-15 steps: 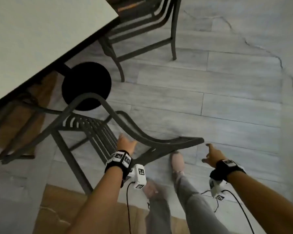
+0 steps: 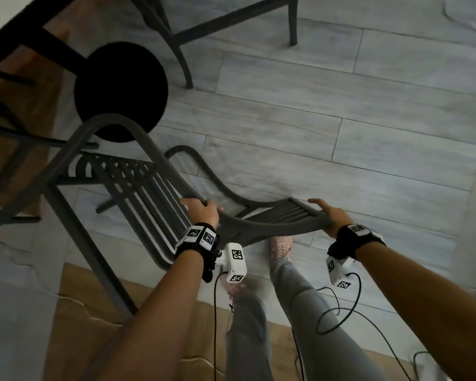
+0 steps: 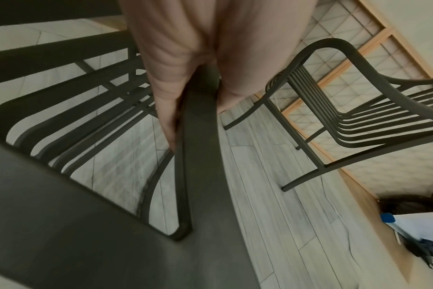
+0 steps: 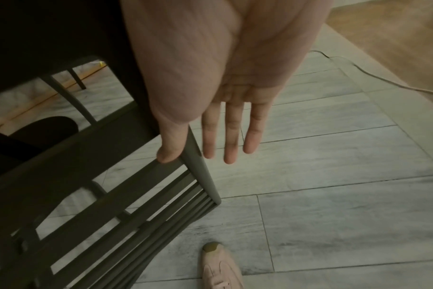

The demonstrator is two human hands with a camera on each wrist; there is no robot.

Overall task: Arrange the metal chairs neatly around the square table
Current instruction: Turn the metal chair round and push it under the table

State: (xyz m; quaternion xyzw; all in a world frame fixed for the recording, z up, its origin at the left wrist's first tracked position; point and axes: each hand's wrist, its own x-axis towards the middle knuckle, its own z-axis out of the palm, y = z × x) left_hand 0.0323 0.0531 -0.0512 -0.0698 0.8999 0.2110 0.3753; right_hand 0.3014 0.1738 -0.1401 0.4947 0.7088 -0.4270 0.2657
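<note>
Dark slatted metal chair [image 2: 138, 188] beside table [image 2: 0, 15], seemingly tilted.

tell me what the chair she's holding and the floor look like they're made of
Chair: looks like metal with a matte grey-brown painted finish; thin flat slats and smoothly bent frame bars suggest it. Floor: pale grey planks with wood-like streaks and thin dark joint lines, possibly tile or laminate; the pictures leave that open.

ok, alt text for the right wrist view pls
A right hand with straight, spread fingers rests its thumb on the top rail corner of a dark slatted metal chair. Below lies grey plank-tile floor, with the toe of a pink shoe at the bottom edge.
</note>
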